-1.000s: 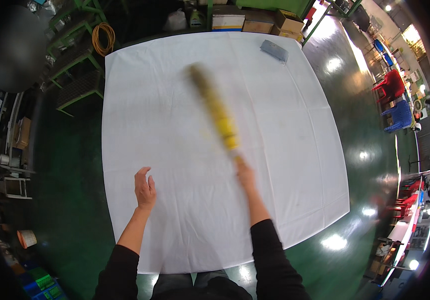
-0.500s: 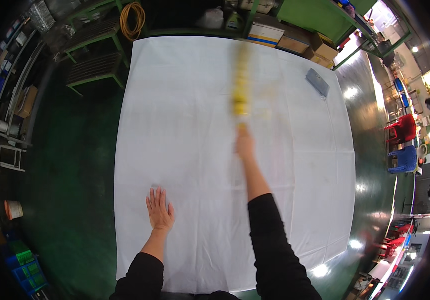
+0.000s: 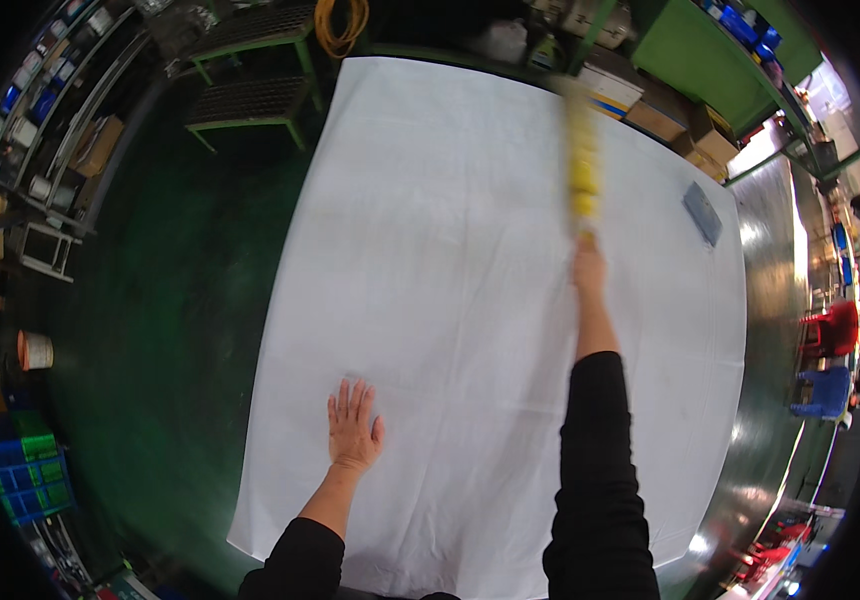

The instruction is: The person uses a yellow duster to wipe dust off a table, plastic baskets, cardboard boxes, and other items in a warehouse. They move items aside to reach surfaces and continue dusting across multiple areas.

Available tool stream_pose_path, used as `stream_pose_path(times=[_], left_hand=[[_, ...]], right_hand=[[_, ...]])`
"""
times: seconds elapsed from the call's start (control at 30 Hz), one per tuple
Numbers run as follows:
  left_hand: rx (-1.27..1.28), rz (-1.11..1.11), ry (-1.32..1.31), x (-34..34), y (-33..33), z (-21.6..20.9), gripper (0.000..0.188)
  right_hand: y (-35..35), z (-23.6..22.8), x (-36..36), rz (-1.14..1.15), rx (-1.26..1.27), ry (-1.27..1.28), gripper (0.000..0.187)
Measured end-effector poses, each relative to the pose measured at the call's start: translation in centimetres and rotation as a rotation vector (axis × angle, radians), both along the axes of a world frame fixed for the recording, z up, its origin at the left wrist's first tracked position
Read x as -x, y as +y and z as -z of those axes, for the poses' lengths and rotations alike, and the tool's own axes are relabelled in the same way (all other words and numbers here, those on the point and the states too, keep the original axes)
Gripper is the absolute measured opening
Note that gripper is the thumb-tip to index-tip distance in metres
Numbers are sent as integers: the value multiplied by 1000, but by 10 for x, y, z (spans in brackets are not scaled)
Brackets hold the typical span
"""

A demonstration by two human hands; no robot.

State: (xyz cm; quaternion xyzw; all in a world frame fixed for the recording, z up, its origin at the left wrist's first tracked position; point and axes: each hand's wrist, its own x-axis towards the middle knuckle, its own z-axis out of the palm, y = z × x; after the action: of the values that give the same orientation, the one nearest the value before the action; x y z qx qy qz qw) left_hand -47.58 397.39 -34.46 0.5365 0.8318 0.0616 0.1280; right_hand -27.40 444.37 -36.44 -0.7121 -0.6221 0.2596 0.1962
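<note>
A large white sheet (image 3: pixel 430 270) lies spread out in front of me, with faint creases and wrinkles. My left hand (image 3: pixel 354 432) rests palm down on its near left part, fingers stretched out. Farther off and to the right, my right hand (image 3: pixel 589 264) is wrapped round the near end of a long yellow brush (image 3: pixel 583 165). Motion smears the brush, so its bristles and far tip are hard to make out. It points away from me, toward the sheet's far edge. A flat grey-blue piece (image 3: pixel 703 214) lies on the sheet's far right part.
Cardboard boxes (image 3: pixel 658 108) and a green bench (image 3: pixel 715 60) stand beyond the far edge. Green metal steps (image 3: pixel 250 110) are at the far left, beside an orange coiled hose (image 3: pixel 341 25). A white bucket (image 3: pixel 36 350) stands on the green floor at left. Plastic chairs (image 3: pixel 825 390) stand at right.
The whole view has turned and shifted, so the sheet appears tilted. My right hand and the brush are slightly farther right over the sheet. My left hand stays flat on it.
</note>
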Motion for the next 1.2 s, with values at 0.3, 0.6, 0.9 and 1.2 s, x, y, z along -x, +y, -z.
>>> stream_pose_path(times=[0.3, 0.6, 0.9, 1.2], left_hand=[[-15, -24, 34, -7, -2, 0, 58], [-158, -8, 101, -24, -3, 12, 54], [-309, 103, 264, -36, -12, 29, 49], [-180, 203, 226, -6, -27, 60, 52]], right_hand=[[-75, 12, 67, -274, -9, -144, 53], [-231, -50, 25, -817, 19, -179, 52], [-420, 21, -437, 521, 19, -339, 50], [-758, -60, -602, 1984, -307, 1042, 30]])
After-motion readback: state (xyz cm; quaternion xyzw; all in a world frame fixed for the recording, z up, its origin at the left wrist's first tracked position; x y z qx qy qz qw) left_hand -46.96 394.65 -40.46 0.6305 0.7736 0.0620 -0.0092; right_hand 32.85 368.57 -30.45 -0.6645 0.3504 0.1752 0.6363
